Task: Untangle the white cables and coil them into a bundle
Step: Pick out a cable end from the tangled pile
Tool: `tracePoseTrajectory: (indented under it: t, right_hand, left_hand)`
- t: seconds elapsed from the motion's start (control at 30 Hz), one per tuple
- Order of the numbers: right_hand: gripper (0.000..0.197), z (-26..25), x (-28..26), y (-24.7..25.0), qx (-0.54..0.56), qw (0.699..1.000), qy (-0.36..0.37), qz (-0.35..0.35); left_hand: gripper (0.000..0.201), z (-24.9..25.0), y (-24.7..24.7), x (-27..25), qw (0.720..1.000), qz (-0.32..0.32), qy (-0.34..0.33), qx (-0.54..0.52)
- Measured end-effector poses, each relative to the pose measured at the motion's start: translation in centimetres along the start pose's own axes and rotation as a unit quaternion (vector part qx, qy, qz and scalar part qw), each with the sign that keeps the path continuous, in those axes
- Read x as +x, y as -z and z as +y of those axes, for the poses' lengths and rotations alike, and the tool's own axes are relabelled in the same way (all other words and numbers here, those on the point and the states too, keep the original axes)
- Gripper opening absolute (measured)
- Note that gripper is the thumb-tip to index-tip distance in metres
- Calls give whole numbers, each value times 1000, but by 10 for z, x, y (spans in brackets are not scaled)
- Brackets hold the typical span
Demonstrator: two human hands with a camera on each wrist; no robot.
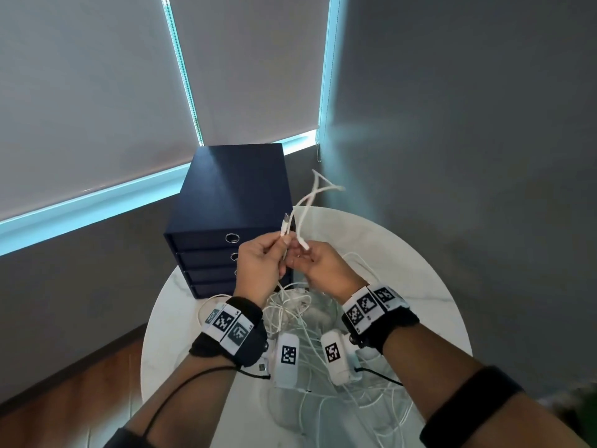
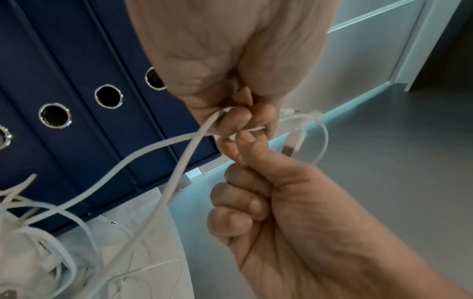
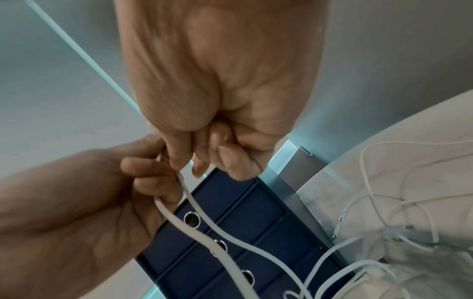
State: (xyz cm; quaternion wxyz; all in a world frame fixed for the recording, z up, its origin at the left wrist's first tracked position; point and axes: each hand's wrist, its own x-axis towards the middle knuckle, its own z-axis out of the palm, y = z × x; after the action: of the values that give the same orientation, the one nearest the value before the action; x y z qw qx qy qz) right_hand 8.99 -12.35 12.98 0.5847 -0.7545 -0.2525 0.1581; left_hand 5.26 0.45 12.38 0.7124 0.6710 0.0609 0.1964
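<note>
Both hands are raised above the round table, close together, each pinching white cable. My left hand grips strands whose USB plug sticks up past the fingers. My right hand pinches a neighbouring strand with a white plug end. The cable loops up and away beyond the hands. In the left wrist view two strands run from my left fingers down to the pile, with my right hand just below. In the right wrist view the strands hang from my right fingers, next to my left hand.
A tangled heap of white cables lies on the white marble table under the hands and spreads toward the near edge. A dark blue drawer box stands at the table's far left. Grey blinds and a wall lie behind.
</note>
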Motion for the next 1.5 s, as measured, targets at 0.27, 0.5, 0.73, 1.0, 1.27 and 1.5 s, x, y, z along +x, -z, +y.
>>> tracePoseTrajectory:
  t: [0.27, 0.5, 0.73, 1.0, 1.27, 1.5]
  right_hand:
    - [10, 4, -4, -2, 8, 999, -48, 12]
    - [8, -25, 0, 18, 171, 977, -21, 129]
    - [20, -72, 27, 89, 278, 913, 37, 297]
    - [21, -107, 30, 169, 230, 898, 90, 364]
    - [40, -40, 11, 134, 15, 939, -52, 339]
    - [45, 18, -14, 71, -233, 957, -106, 134]
  left_hand:
    - [18, -7, 0, -3, 999, -15, -11, 29]
    - [22, -32, 1, -17, 999, -37, 16, 19]
    - [19, -69, 13, -47, 989, -93, 91, 73]
    - [25, -104, 38, -58, 978, -69, 142, 138]
    - [12, -79, 34, -42, 984, 80, 136, 82]
    - [23, -53, 4, -41, 979, -41, 192, -60]
